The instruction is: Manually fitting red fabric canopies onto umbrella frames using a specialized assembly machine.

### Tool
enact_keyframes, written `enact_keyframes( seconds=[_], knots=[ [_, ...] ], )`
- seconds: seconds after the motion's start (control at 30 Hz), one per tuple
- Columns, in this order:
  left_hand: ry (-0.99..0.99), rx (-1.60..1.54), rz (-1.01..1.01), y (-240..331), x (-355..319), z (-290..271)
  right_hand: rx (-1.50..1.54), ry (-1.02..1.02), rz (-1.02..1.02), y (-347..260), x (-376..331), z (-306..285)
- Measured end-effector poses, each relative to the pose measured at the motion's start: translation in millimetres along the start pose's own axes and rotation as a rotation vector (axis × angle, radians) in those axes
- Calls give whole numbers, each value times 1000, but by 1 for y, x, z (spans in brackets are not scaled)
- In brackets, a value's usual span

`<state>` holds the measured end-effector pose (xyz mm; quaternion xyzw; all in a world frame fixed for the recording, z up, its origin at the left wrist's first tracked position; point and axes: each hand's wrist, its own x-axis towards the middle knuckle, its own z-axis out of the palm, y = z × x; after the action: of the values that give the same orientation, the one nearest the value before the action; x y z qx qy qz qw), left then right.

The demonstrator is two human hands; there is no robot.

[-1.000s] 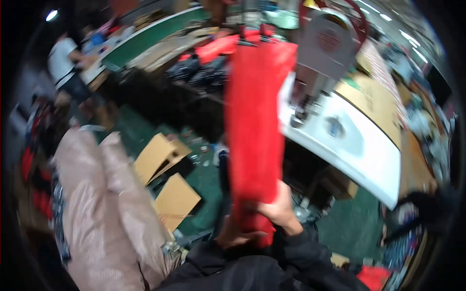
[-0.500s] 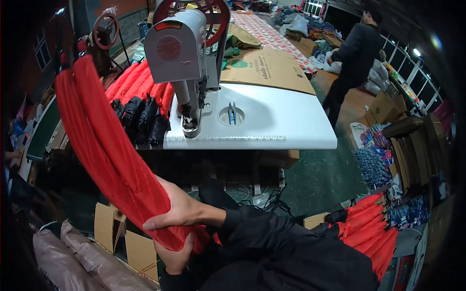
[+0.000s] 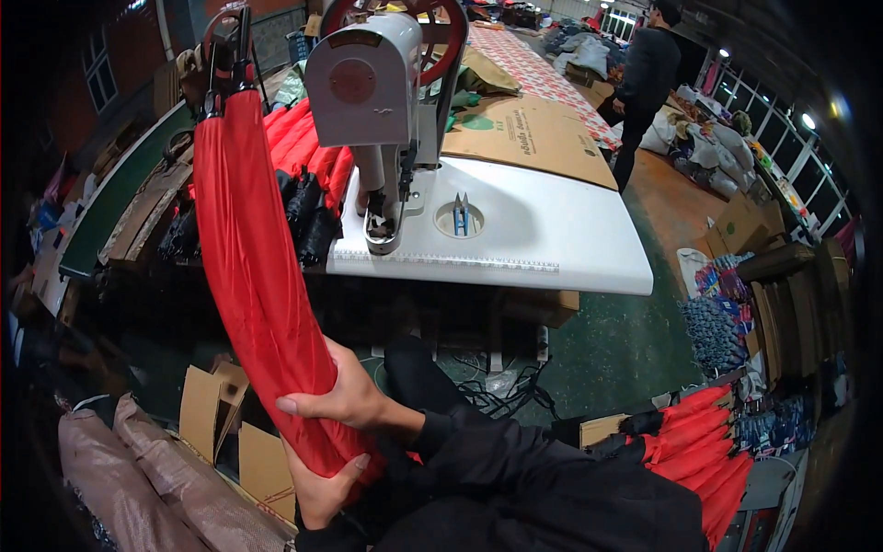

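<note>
A pair of closed red umbrellas (image 3: 253, 221), as far as I can tell, leans up and to the left from my lap, with dark shafts at the upper end. Around their lower part my right hand (image 3: 354, 391) is closed, its thumb across the red cloth. Just below, my left hand (image 3: 317, 488) grips the same cloth from the left side. The bottom end of the umbrellas is hidden by my hands and dark sleeve. Beyond the umbrellas, a white sewing machine (image 3: 363, 92) stands on a white table (image 3: 533, 230), apart from both hands.
Blue thread snips (image 3: 461, 216) lie in a round recess of the table. Flat cardboard (image 3: 533, 138) covers its back. More red umbrellas (image 3: 690, 442) are stacked at the lower right, others (image 3: 299, 138) behind the machine. Wrapped sacks (image 3: 147, 478) lie lower left. A person (image 3: 644, 83) stands at the back right.
The umbrellas have swung to a more upright angle, their upper end moving right. Both hands keep their hold. The view has shifted slightly, and the person at the back has changed position.
</note>
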<state>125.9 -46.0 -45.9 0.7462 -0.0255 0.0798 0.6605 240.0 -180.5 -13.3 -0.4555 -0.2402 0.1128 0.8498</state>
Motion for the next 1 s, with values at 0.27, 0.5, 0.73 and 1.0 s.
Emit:
enact_keyframes(
  seconds=[0.27,0.5,0.73,1.0],
  knots=[
    [-102,29,-177,35,-15,-39,66,-71,68,1,3,28],
    [-327,299,-376,63,-59,-69,394,102,28,32,-15,32],
    [-613,5,-675,45,-75,-77,220,383,232,33,-43,11],
    [-658,-101,-689,48,-55,-58,171,459,255,22,-54,-16]
  ],
)
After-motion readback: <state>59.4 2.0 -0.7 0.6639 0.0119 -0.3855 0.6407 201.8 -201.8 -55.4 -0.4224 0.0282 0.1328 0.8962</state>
